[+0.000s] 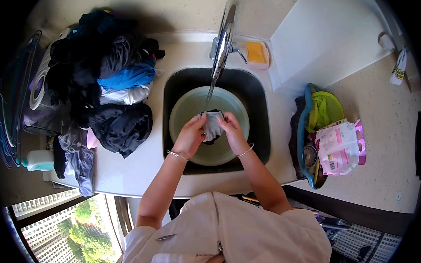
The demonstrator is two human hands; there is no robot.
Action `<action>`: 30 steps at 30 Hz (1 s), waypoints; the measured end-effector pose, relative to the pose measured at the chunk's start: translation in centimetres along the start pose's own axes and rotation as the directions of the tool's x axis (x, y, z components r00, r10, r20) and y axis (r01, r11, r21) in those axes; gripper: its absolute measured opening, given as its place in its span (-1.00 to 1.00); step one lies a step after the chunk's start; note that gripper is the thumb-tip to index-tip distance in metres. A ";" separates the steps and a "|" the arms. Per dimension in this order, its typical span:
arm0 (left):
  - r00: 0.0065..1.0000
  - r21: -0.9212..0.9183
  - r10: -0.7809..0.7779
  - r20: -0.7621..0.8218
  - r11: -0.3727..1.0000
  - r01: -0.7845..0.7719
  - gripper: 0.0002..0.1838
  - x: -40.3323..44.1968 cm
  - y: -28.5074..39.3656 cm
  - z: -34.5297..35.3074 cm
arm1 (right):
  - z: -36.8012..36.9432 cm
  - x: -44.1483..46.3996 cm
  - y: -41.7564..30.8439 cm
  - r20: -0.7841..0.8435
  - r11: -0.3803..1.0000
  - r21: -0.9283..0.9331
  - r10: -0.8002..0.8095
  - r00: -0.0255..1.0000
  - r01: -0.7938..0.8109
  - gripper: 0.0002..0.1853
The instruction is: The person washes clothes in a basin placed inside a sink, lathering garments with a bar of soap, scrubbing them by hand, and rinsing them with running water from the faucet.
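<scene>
A small grey cloth with dark edges (213, 126) is stretched between my two hands, over a round pale basin (176, 116) in the dark sink (262, 147). My left hand (191, 133) pinches its left side, and my right hand (233, 131) pinches its right side; both hands are closed. Just beyond the cloth, a thin stream of water runs from the chrome faucet (222, 48) into the basin, which holds cloudy water.
A heap of dark, blue and white clothes (129, 77) lies left of the sink, near a white bottle (39, 160). Behind the sink sits yellow soap (256, 52) in a dish. At right, a blue-rimmed basket (306, 121) holds a green cloth (318, 114) and a pink-white package (337, 147).
</scene>
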State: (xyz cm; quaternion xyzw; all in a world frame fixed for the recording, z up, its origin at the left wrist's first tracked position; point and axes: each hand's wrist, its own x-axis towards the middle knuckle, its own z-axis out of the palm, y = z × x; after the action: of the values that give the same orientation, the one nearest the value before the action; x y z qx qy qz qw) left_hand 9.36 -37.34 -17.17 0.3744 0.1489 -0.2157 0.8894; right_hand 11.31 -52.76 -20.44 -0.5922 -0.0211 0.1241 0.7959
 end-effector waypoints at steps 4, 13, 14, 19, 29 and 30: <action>0.890 0.630 0.398 -0.225 0.756 -0.178 -0.75 1.0 -2.2 -2.1 | -0.8 -0.1 0.0 -0.081 0.999 0.030 -0.041 0.996 0.044 -0.87; 0.716 0.581 0.679 -0.160 0.652 -0.488 -0.72 1.5 -3.6 -1.7 | 0.4 -0.4 -0.8 -0.151 0.887 -0.372 -0.347 0.926 0.272 -0.81; 0.734 0.613 0.660 -0.156 0.648 -0.453 -0.71 1.2 -3.1 -1.5 | 0.4 -0.5 -1.4 -0.153 0.887 -0.372 -0.347 0.925 0.272 -0.81; 0.842 0.471 0.516 -0.156 0.789 -0.396 -0.68 0.9 -2.3 -0.5 | 0.6 -0.1 -1.7 -0.026 0.796 -0.535 -0.350 0.936 0.283 -0.75; 0.989 -0.362 -0.148 -0.006 0.922 0.135 -0.60 3.3 -8.7 -2.1 | 0.8 1.5 2.0 0.033 0.375 -0.911 -0.352 0.936 0.173 -0.63; 0.993 -0.317 -0.106 -0.047 0.945 0.086 -0.62 4.3 -8.5 -2.8 | 0.8 2.8 1.8 0.041 0.371 -0.910 -0.360 0.932 0.183 -0.62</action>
State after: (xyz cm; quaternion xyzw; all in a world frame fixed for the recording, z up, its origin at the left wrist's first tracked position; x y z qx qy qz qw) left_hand 8.57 -41.75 -26.03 0.2269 0.2274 -0.2204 0.9210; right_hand 13.54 -50.88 -22.19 -0.9213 -0.1158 -0.0889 0.3604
